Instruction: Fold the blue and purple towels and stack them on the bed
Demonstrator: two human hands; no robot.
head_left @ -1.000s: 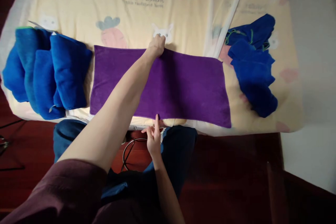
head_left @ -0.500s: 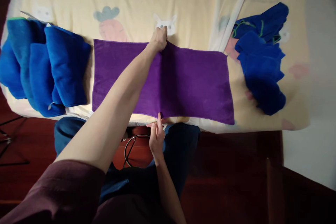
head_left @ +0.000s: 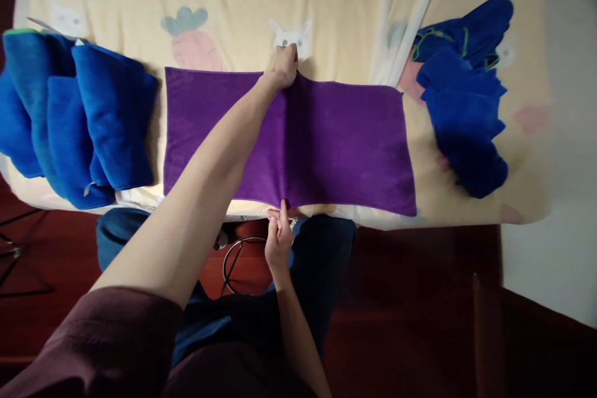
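A purple towel (head_left: 354, 143) lies spread lengthwise on the bed, with a raised crease running across its middle between my hands. My left hand (head_left: 282, 66) reaches over it and grips the middle of its far edge, fingers closed. At the near edge, my right hand (head_left: 278, 239) pinches the same crease from below, index finger pointing up along the cloth. My left forearm covers part of the towel's left half.
Folded blue towels (head_left: 116, 118) are heaped at the left. More crumpled blue cloths (head_left: 461, 112) with green edging lie at the right. The bed sheet (head_left: 354, 6) has rabbit and carrot prints. A wire stand (head_left: 18, 252) is on the floor at left.
Both hands keep their hold on the towel's middle. The view has shifted slightly, and the blue towels at the left sit a little further left in it.
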